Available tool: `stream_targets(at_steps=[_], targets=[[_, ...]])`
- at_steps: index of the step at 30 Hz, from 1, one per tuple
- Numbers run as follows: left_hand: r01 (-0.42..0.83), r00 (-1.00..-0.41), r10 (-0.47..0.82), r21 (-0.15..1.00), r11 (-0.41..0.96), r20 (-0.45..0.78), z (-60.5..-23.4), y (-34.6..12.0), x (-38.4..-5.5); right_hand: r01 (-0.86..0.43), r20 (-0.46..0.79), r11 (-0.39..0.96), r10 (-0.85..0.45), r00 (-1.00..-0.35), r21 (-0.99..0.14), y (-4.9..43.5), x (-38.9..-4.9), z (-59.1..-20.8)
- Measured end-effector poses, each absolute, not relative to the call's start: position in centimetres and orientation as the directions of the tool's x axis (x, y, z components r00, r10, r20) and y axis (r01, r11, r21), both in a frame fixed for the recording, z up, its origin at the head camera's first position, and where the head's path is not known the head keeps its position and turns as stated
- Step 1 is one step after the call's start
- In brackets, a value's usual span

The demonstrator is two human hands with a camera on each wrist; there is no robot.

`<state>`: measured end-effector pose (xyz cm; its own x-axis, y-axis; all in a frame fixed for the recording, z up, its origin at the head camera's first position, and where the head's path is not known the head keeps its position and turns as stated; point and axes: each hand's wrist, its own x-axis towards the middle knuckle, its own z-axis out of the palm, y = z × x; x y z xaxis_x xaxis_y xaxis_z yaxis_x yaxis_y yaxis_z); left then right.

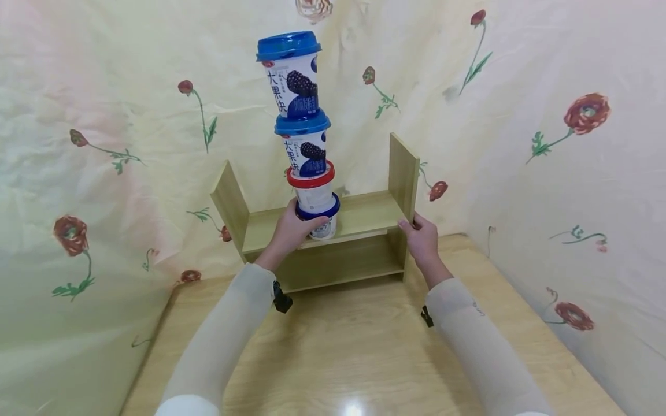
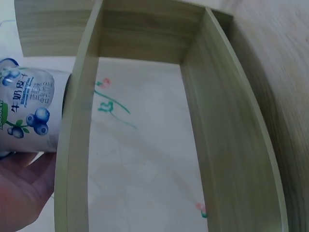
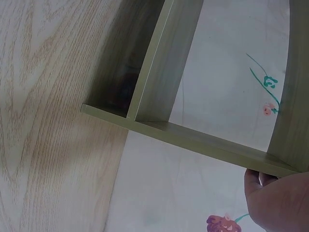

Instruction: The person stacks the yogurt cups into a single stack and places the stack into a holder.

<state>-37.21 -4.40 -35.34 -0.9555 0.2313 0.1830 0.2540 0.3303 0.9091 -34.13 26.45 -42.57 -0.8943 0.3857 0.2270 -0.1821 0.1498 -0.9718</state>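
A tall stack of yogurt cups stands on the upper board of a small wooden shelf (image 1: 369,212). At its bottom is a blueberry cup (image 1: 325,230) with a dark blue lid; my left hand (image 1: 292,230) grips it, thumb across the front. Above it sits a cup with a red lid (image 1: 314,199). Two blackberry cups with bright blue lids come higher, a lower one (image 1: 307,153) and a top one (image 1: 291,84), the stack leaning slightly left. My right hand (image 1: 422,240) holds the shelf's right side panel (image 1: 404,173), thumb in front, fingers on its outer face.
The shelf stands on a light wooden table (image 1: 354,346) near its back edge. Flower-printed cloth (image 1: 130,86) hangs behind and on both sides. Below the upper board is an open compartment with a lower board (image 3: 159,67). A left side panel (image 1: 229,202) rises beyond the stack.
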Motion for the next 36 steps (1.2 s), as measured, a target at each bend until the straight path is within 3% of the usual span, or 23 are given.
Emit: stream_targets(at_steps=[21,36], targets=[[0.232,-0.935,0.323,0.944,0.234,0.149,-34.7,-5.2,-42.6,-0.169,0.215,0.15,0.384,-0.898,-0.974,26.3,-34.1,-42.5],[0.238,-0.934,0.322,0.939,0.247,0.153,-34.8,-5.1,-42.9,-0.184,0.234,0.157,0.408,-0.883,-0.97,26.3,-34.4,-42.8]])
